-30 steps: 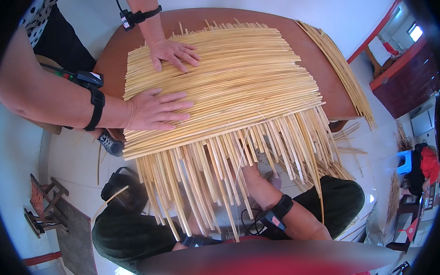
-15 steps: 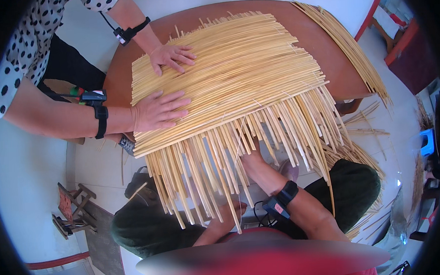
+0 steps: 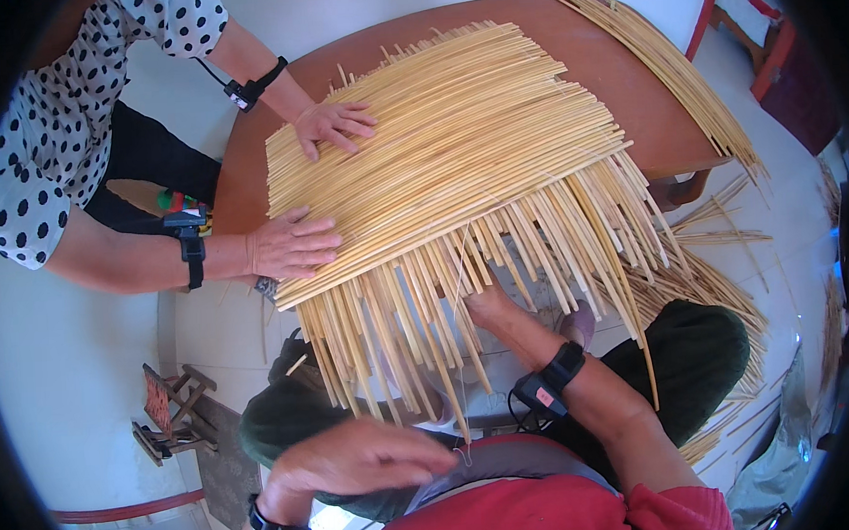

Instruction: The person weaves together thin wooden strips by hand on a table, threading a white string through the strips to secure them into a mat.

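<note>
A mat of straight yellow stalks [image 3: 419, 133] lies on the table, its near layer of stalks hanging over the edge toward me. A pale thread [image 3: 463, 377] runs down from the mat's edge across the hanging stalks. My left hand [image 3: 371, 457] is over my lap, slightly blurred, fingers stretched out and seemingly empty; the thread's lower end hangs just by its fingertips. My right hand [image 3: 488, 308] reaches beneath the hanging stalks, which cover its fingers. At the left, a co-worker's two hands lie flat on the mat, one hand [image 3: 335, 127] farther away, the other hand [image 3: 296, 244] nearer.
A brown table [image 3: 615, 62] bears the mat, with a bundle of loose stalks [image 3: 667, 70] along its right side. More stalks [image 3: 720, 299] lie on the floor beside my right knee. A small folding stool [image 3: 175, 413] stands at the left, and a blue-grey plastic sheet [image 3: 778, 448] at the lower right.
My left hand has come up from below the hanging stalks toward the left, over my lap. The co-worker's nearer hand has slid toward the mat's near left corner. My right arm stays in place.
</note>
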`<state>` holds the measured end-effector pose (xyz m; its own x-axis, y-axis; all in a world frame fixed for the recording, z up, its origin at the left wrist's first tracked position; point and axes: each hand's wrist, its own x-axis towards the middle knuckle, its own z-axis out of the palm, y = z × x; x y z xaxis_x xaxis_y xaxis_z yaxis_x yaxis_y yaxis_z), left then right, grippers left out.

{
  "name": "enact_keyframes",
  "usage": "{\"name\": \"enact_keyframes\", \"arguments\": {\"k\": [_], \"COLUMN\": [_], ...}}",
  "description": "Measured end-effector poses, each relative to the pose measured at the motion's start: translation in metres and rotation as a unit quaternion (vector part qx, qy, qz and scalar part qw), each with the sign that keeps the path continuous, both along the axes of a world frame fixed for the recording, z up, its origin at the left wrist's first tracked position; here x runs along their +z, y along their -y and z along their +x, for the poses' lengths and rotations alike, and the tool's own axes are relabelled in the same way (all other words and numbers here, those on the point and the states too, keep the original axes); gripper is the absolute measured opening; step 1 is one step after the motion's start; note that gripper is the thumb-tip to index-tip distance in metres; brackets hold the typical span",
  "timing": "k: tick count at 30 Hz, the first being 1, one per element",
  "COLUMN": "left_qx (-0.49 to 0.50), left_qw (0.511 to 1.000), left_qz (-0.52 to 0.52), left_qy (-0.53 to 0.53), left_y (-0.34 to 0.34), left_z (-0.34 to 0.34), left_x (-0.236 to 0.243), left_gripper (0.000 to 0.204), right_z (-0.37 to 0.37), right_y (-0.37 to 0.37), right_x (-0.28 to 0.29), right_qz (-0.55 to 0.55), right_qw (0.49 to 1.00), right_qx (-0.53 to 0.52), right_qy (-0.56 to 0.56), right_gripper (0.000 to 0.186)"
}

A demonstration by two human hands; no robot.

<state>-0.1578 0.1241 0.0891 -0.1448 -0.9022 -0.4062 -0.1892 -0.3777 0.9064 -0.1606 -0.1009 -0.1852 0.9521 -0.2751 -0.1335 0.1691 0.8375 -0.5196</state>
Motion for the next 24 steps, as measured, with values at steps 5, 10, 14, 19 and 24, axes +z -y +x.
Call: {"name": "enact_keyframes", "arguments": {"k": [5, 10, 14, 19, 24], "left_qx": [0.296, 0.247, 0.192, 0.219, 0.228], "left_qw": [0.856, 0.748, 0.713, 0.700, 0.689], "left_qz": [-0.210, -0.242, -0.242, -0.243, -0.235], "left_qy": [0.369, 0.567, 0.629, 0.634, 0.647], "left_y": [0.047, 0.069, 0.062, 0.061, 0.063], "left_z": [0.055, 0.099, 0.105, 0.103, 0.101], "left_x": [-0.014, -0.063, -0.076, -0.080, -0.078], "left_gripper": [0.023, 0.029, 0.034, 0.033, 0.033], "right_z": [0.004, -0.011, -0.033, -0.050, -0.061], "right_y": [0.023, 0.035, 0.036, 0.035, 0.034], "right_x": [-0.024, -0.025, -0.011, 0.008, 0.015], "right_qz": [0.088, 0.014, -0.101, -0.213, -0.282], "right_qw": [0.993, 0.997, 0.989, 0.966, 0.943], "right_qx": [0.028, 0.066, 0.082, 0.099, 0.116], "right_qy": [-0.067, -0.032, -0.072, -0.107, -0.131], "right_gripper": [0.030, 0.030, 0.029, 0.029, 0.029]}}
